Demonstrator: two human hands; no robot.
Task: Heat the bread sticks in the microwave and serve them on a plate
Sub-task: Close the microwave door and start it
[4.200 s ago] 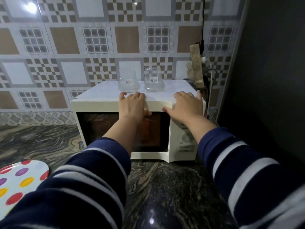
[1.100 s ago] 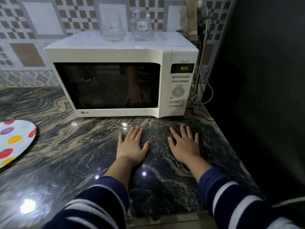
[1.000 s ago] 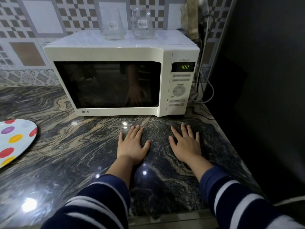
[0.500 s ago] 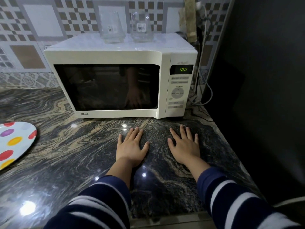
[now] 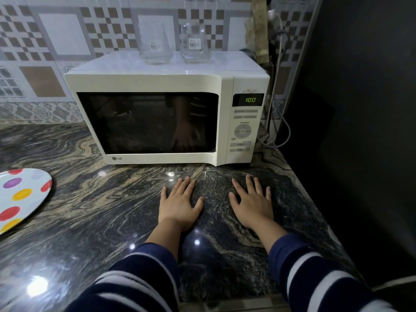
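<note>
Left hand [image 5: 179,204] and right hand [image 5: 252,204] lie flat on the counter [image 5: 101,221], fingers straight, holding nothing. Beyond them the microwave [image 5: 166,118] is closed; its dark window hides any bread sticks. Far left, the dotted plate [image 5: 20,197] is cut off.

Marble counter [image 5: 94,212] bears microwave [image 5: 157,84], dotted plate [image 5: 20,199], both hands flat

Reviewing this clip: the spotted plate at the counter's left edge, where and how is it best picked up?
Probably by the rim of the spotted plate nearest the microwave, reaching from the right with the left hand. The plate lies flat on the counter, so fingers would need to slip under that thin edge; its far side is out of frame.
</note>
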